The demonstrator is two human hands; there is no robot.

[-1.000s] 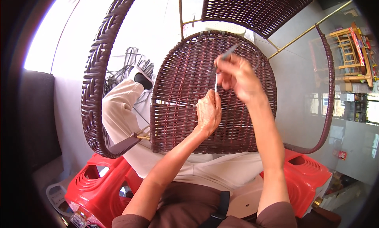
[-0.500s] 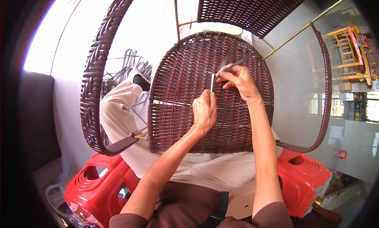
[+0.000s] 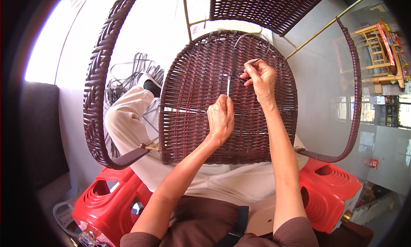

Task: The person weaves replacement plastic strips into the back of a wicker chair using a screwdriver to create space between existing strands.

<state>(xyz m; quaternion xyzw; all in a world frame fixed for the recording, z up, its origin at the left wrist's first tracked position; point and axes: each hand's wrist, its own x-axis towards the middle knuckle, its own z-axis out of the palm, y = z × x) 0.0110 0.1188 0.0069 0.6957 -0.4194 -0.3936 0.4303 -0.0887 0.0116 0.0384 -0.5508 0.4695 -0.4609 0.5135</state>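
A dark brown and reddish woven wicker seat panel lies in front of me, across my lap. My left hand is closed around a slim metal tool, whose flat tip meets the weave near the seat's middle. To its right, my right hand pinches a dark flat weaving strip between thumb and fingertips. A stretch of strip rises from the weave beside the tool's tip and curves over the seat's far part. The tool's handle is hidden in my left fist.
Thick braided armrests curve up at the left and right. A woven back panel and brass-coloured rods stand beyond the seat. Loose strips pile on the floor by my foot. Red plastic stools flank me.
My right hand has turned and shifted slightly, still pinching the strip. The strip now bends in a loop over the far part of the seat. My left hand and tool stay nearly in place.
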